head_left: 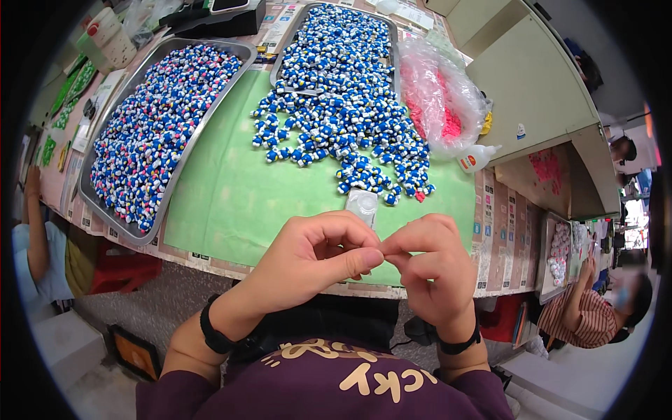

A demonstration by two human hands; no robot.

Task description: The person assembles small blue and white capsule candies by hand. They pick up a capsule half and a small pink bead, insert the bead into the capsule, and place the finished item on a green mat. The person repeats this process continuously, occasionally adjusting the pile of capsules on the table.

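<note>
My left hand (318,252) and my right hand (435,269) meet over the near edge of the green mat (217,182). Thumb and fingers of both are pinched together at the tips, touching each other. Whatever they hold is too small or hidden to make out. Just beyond the fingertips lies a small clear dish (362,204), partly covered by my left hand. Past it spreads a pile of small blue-and-white figures (336,129), running back into a metal tray (396,63). A small pink piece (420,197) sits at the pile's near right edge.
At left a metal tray (185,159) holds many blue, white and pink pieces. A clear bag of pink pieces (448,105) and a white squeeze bottle (478,158) stand right of the pile, beside a pale cabinet (532,84). Another person (588,308) works at far right, another at far left.
</note>
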